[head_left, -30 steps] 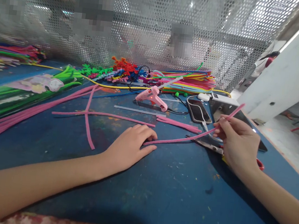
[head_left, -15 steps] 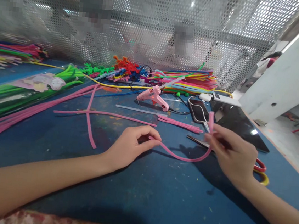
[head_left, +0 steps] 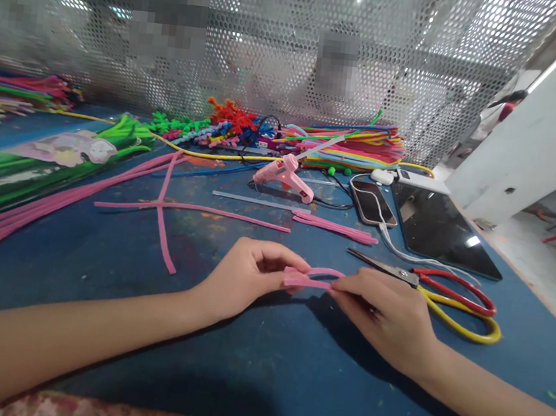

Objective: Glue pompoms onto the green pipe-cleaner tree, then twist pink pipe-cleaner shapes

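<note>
Left hand (head_left: pixel 245 277): forearm lay low across the blue desk (head_left: pixel 251 364), palm inward, grip pinched on one end of a folded pink pipe cleaner (head_left: pixel 311 278). Right hand (head_left: pixel 386 315): reached in opposite, grip pinched on the other end. Scissors (head_left: pixel 442 298) lay just beyond the right hand.

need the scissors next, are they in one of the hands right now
No, the scissors lie on the blue table beside the right hand.
</note>
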Demonstrator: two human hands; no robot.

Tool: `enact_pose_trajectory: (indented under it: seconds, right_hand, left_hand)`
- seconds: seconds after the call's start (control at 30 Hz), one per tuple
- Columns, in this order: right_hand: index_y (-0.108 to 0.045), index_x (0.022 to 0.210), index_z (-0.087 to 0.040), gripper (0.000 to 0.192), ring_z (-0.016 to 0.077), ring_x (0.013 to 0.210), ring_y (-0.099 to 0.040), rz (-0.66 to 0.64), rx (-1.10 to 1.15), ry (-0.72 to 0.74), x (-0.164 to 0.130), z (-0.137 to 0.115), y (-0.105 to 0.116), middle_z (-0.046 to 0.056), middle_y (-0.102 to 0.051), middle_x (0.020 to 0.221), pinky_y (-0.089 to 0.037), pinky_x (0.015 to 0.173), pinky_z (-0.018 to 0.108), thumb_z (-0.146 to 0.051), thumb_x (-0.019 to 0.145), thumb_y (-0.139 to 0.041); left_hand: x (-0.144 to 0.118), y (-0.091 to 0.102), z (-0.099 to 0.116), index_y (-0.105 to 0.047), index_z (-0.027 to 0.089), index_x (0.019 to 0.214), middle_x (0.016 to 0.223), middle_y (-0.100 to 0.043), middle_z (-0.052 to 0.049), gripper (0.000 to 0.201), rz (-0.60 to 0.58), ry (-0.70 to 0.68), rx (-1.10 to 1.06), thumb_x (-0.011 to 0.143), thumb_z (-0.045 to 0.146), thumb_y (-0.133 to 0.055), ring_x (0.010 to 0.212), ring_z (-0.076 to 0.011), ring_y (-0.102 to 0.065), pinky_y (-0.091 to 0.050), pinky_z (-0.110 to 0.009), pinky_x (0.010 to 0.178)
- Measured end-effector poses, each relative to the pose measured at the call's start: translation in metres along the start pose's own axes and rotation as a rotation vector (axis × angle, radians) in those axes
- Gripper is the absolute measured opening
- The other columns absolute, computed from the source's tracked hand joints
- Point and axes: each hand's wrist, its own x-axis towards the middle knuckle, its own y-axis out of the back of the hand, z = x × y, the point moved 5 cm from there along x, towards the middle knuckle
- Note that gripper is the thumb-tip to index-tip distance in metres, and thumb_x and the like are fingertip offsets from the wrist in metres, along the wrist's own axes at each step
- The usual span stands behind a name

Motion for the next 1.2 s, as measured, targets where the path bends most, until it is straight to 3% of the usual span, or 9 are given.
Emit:
enact_pose_trajectory:
  seconds: [0.23,0.47,0.57,0.67,0.77,0.87,1.0,1.13,1.2]
  right_hand:
    - [-0.061,0.088,-0.021,0.008,0.0105,0.057,-0.055,0.041,-0.051,0.033,-0.001,0.003,0.003,0.0,-0.061,0.064,-0.042,0.053,0.022,-0.017,0.085,-0.055]
    - [-0.066,0.086,-0.021,0.014,0.0115,0.058,-0.053,-0.01,-0.103,0.061,-0.001,0.004,-0.003,0.002,-0.061,0.064,-0.041,0.054,0.023,-0.019,0.087,-0.053]
    - [-0.066,0.087,-0.021,0.012,0.0123,0.06,-0.055,-0.078,0.013,-0.114,0.004,0.013,0.0,0.003,-0.065,0.072,-0.043,0.055,0.023,-0.028,0.085,-0.057]
    - [-0.067,0.087,-0.022,0.02,0.0127,0.061,-0.056,-0.132,0.161,-0.376,0.006,0.038,0.006,0.003,-0.067,0.081,-0.044,0.052,0.024,-0.038,0.083,-0.057]
    - [-0.067,0.09,-0.022,0.024,0.0132,0.062,-0.054,-0.19,0.227,-0.481,0.004,0.062,0.011,0.003,-0.065,0.082,-0.045,0.054,0.025,-0.041,0.076,-0.065]
    - [-0.064,0.097,-0.021,0.031,0.0139,0.067,-0.057,-0.291,0.422,-0.564,-0.001,0.074,0.006,0.003,-0.065,0.085,-0.049,0.059,0.026,-0.038,0.072,-0.069]
    - [-0.056,0.108,-0.022,0.039,0.0135,0.074,-0.062,-0.27,0.664,-0.63,-0.004,0.069,0.001,0.004,-0.066,0.093,-0.052,0.063,0.026,-0.033,0.073,-0.069]
    - [-0.061,0.086,-0.017,0.019,0.0094,0.053,-0.059,-0.259,0.796,-0.743,-0.003,0.066,-0.002,0.001,-0.066,0.068,-0.046,0.043,0.018,-0.034,0.077,-0.066]
    - [-0.059,0.079,-0.017,0.019,0.009,0.049,-0.058,-0.14,0.875,-0.809,-0.003,0.072,0.002,-0.001,-0.063,0.059,-0.046,0.041,0.017,-0.032,0.073,-0.069]
  left_hand:
    - [-0.001,0.001,0.0,-0.074,0.019,0.081,0.066,-0.071,-0.002,0.016,0.011,0.016,0.05,0.067,0.027,-0.074,0.058,-0.0129,-0.063,-0.05,-0.019,0.055]
    - [-0.002,-0.001,0.003,-0.073,0.016,0.078,0.064,-0.07,-0.004,0.016,0.008,-0.042,0.086,0.074,0.03,-0.068,0.059,-0.0142,-0.064,-0.052,-0.023,0.058]
    - [-0.004,0.004,0.012,-0.073,0.018,0.074,0.069,-0.071,-0.005,0.013,0.036,-0.185,0.194,0.076,0.029,-0.066,0.064,-0.0165,-0.065,-0.054,-0.026,0.062]
    - [-0.016,0.002,0.023,-0.075,0.026,0.076,0.076,-0.073,-0.004,0.011,-0.078,-0.411,0.318,0.078,0.026,-0.064,0.075,-0.0195,-0.067,-0.054,-0.031,0.075]
    - [-0.035,-0.004,0.025,-0.074,0.036,0.085,0.082,-0.074,-0.003,0.017,-0.131,-0.545,0.341,0.083,0.029,-0.059,0.082,-0.0206,-0.068,-0.052,-0.034,0.084]
    - [-0.051,-0.006,0.021,-0.074,0.038,0.087,0.084,-0.074,-0.006,0.019,0.002,-0.538,0.318,0.086,0.034,-0.055,0.085,-0.0227,-0.068,-0.052,-0.039,0.087]
    - [-0.051,-0.003,0.024,-0.074,0.038,0.085,0.082,-0.074,-0.005,0.022,0.022,-0.479,0.348,0.087,0.039,-0.052,0.086,-0.0228,-0.068,-0.052,-0.04,0.086]
    - [-0.034,0.007,0.034,-0.073,0.034,0.085,0.08,-0.074,-0.001,0.017,-0.104,-0.607,0.389,0.081,0.022,-0.062,0.079,-0.019,-0.068,-0.055,-0.032,0.077]
    - [-0.022,0.018,0.035,-0.073,0.029,0.08,0.079,-0.073,0.0,0.017,0.005,-0.63,0.335,0.077,0.014,-0.065,0.077,-0.0171,-0.068,-0.054,-0.029,0.074]
